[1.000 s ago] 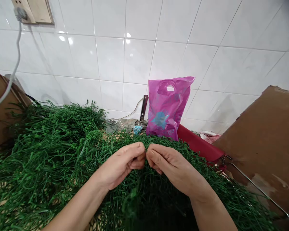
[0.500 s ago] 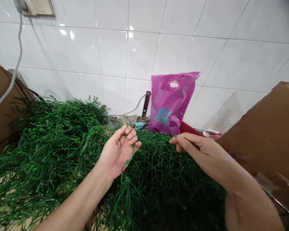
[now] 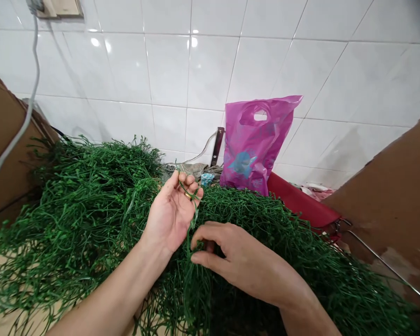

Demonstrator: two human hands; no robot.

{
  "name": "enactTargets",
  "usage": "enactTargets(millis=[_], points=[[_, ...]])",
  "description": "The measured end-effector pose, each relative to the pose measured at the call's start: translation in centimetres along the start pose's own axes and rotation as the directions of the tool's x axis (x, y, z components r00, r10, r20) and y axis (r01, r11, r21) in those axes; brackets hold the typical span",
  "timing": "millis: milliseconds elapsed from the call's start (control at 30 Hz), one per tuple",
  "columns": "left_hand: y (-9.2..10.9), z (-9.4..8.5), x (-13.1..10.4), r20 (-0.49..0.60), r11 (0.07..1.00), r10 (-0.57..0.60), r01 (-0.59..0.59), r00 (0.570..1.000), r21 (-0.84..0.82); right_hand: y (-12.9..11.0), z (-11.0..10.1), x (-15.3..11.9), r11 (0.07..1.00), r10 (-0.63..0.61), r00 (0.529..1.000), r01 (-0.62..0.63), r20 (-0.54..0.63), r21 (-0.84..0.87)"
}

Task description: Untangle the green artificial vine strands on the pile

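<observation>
My left hand (image 3: 177, 203), palm up with curled fingers, pinches a thin green strand (image 3: 195, 212) between thumb and fingers. The strand crosses the fingers, one of which wears a ring, and hangs down past the palm. Just right of and below it, my right hand (image 3: 213, 245) is beside the hanging strands, thumb and index finger curved with a gap between them; whether they touch a strand is not clear. A big heap of green stringy pieces (image 3: 101, 186) spreads under and around both hands.
A purple plastic bag (image 3: 255, 144) stands behind the heap against the tiled wall (image 3: 168, 70). Right of it lies a red pouch (image 3: 301, 203). Cardboard boxes flank the heap at left (image 3: 7, 140) and right (image 3: 399, 186). A white cable (image 3: 31, 93) hangs at the left.
My right hand has moved left and down, from near the purple bag to beside my left hand. The red pouch shows more. My left hand still holds its strand.
</observation>
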State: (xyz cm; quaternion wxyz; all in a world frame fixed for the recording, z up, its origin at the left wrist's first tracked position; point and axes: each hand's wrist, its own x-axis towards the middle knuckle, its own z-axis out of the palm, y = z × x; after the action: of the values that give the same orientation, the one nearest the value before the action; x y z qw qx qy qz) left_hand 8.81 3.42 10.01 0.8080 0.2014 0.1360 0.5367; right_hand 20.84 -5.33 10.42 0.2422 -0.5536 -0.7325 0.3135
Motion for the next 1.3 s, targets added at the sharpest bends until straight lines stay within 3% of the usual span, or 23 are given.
enactTargets(millis=[67, 133, 233, 333, 400, 467, 667, 1100, 1300], points=[[0.1, -0.2, 0.2, 0.007, 0.995, 0.039, -0.039, 0.999, 0.09, 0.5, 0.0, 0.4, 0.999, -0.033, 0.999, 0.033, -0.009, 0.041], [0.1, -0.6, 0.4, 0.016, 0.962, 0.097, -0.098, 0.995, 0.256, 1.0, -0.6, 0.6, 0.992, -0.025, 0.99, 0.042, -0.141, 0.12], [0.1, -1.1, 0.4, 0.01, 0.856, 0.174, -0.157, 0.985, 0.493, 1.7, -2.2, 0.6, 0.98, -0.003, 0.937, 0.072, -0.349, 0.186], [-0.1, -1.3, 0.0, 0.092, 0.769, 0.018, -0.073, 0.996, 0.635, 2.1, -3.4, 0.2, 0.975, -0.013, 0.908, 0.105, -0.419, 0.196], [-0.3, -1.3, -0.3, 0.188, 0.718, -0.161, -0.016, 0.969, 0.696, 2.3, -3.7, -0.1, 0.972, -0.032, 0.905, 0.126, -0.425, 0.196], [-0.5, -1.2, -0.5, 0.258, 0.672, -0.244, -0.029, 0.935, 0.74, 2.4, -3.7, -0.2, 0.974, -0.034, 0.9, 0.127, -0.435, 0.187], [-0.3, -1.2, -0.4, 0.314, 0.46, -0.124, -0.226, 0.941, 0.859, 2.5, -3.7, -0.2, 0.988, 0.018, 0.866, 0.062, -0.5, 0.142], [-0.5, -1.9, -0.1, 0.315, 0.524, -0.09, -0.224, 0.945, 0.822, 3.1, -4.0, -0.2, 0.956, 0.014, 0.889, 0.123, -0.457, 0.267], [-0.6, -1.7, -0.3, 0.296, 0.503, -0.02, -0.246, 0.955, 0.828, 2.9, -4.0, -0.4, 0.979, 0.043, 0.827, 0.077, -0.561, 0.187]])
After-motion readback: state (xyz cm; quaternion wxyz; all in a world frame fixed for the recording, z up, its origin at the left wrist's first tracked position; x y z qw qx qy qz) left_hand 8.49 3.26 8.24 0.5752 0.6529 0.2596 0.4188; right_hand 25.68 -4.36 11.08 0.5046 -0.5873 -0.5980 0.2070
